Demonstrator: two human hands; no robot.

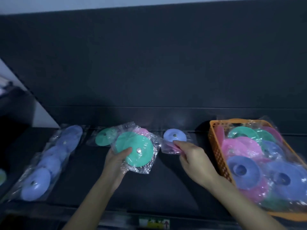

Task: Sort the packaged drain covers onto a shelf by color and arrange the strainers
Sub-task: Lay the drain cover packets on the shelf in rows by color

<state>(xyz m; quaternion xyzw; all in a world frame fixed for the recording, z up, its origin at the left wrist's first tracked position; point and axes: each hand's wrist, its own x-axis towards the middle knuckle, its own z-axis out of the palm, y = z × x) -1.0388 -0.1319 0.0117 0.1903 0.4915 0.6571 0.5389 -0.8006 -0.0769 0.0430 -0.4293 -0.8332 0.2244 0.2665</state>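
Note:
My left hand [118, 161] grips a green drain cover in a clear bag [135, 149] above the dark shelf [166, 183]. Behind that bag peeks a pink packaged cover [141, 130]. My right hand [192, 159] pinches another pink packaged cover [169, 147] near the shelf's middle. Just behind it a blue packaged cover [174, 134] lies on the shelf. A second green packaged cover [105, 136] lies at the back, left of centre. A row of several blue packaged covers [49, 161] runs along the left of the shelf.
An orange plastic basket [216, 146] stands at the right, heaped with several pink, blue and green packaged covers. The shelf's dark back panel [149, 72] rises behind everything. A label strip [153, 223] runs along the front edge.

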